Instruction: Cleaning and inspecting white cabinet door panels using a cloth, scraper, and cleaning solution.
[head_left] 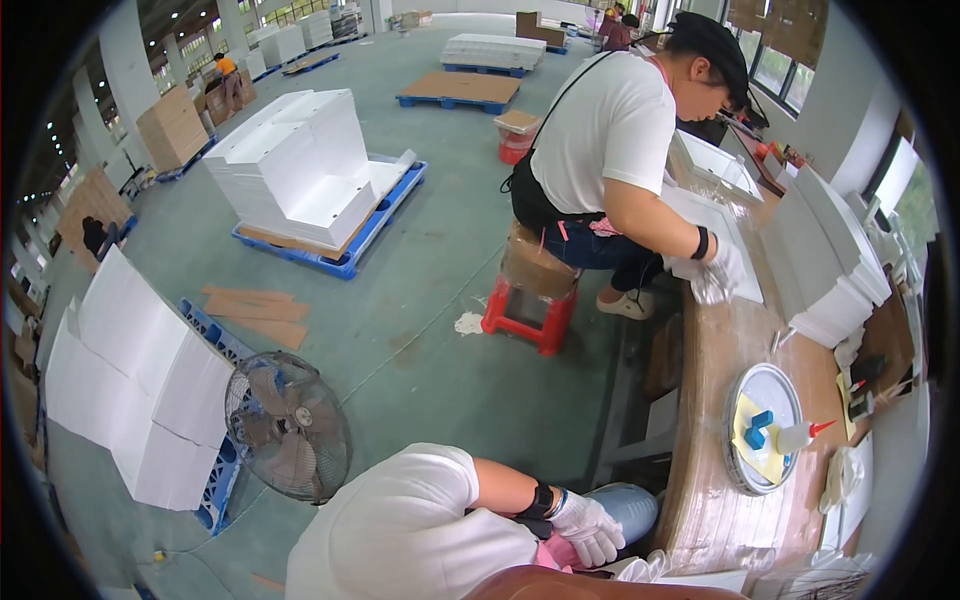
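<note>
My left hand, in a white glove below a black wristband, lies over my lap beside my jeans knee. Its fingers look extended and loosely bent, with no object visible in them. Pink cloth shows under the wrist. Crumpled white material at the lower edge may be my right glove; its fingers cannot be made out. On the wrapped table to the right, a round lid carries yellow paper, blue blocks and a white bottle with a red tip.
A seated co-worker in white gloves handles a white panel farther along the table. White panels are stacked there. A red stool stands under the co-worker. Left are a floor fan and pallets of white boards.
</note>
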